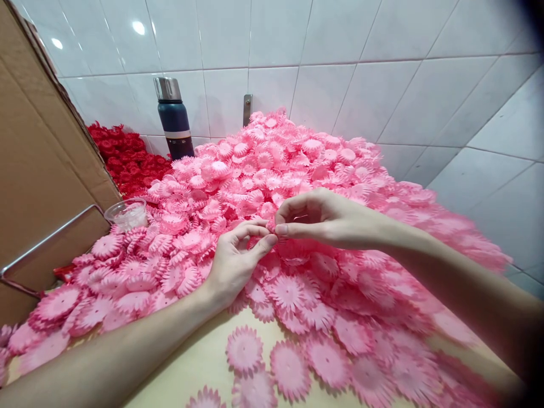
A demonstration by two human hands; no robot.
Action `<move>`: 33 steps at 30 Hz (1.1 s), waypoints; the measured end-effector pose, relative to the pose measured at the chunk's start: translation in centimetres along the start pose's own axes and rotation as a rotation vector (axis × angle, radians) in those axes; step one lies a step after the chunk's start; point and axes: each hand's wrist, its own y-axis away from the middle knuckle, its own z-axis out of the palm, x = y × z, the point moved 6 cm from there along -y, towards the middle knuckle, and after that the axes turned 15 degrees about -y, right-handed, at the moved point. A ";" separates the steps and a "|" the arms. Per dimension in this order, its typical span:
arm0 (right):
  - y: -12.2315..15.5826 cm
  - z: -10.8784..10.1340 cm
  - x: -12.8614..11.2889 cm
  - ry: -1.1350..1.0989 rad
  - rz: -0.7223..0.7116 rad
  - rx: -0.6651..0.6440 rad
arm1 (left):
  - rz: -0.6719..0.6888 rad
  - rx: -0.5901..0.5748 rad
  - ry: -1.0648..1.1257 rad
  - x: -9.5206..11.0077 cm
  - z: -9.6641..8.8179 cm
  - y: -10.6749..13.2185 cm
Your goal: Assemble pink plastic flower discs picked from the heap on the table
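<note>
My left hand [238, 255] and my right hand [323, 218] meet over a large heap of pink fabric flower petals [263, 164]. Between their fingertips is a small pink petal piece [271, 226], pinched from both sides; most of it is covered by the fingers. Thumb and index finger are pressed together on each hand. Round, fringed petal discs with a tiny centre hole lie below the hands, among them a loose petal disc [290, 368] on the pale tabletop [178, 362].
A dark blue bottle [175, 122] with a steel cap stands behind the heap, beside red petals [125, 156]. A clear plastic cup [127, 214] sits at the left, near a cardboard box [46, 113] and a metal rod [51, 238]. White wall tiles [335, 39] rise behind.
</note>
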 end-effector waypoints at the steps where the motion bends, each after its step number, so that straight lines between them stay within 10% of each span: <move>1: 0.0 0.0 0.1 0.001 0.002 -0.002 | 0.002 -0.002 -0.002 0.0 0.0 0.0; 23: -0.2 -2.4 0.4 0.059 -0.076 0.345 | -0.115 0.051 0.117 -1.0 -0.3 0.0; 33: 0.2 0.7 -2.3 0.343 -0.266 0.098 | -0.119 -0.083 0.336 -0.6 0.8 0.2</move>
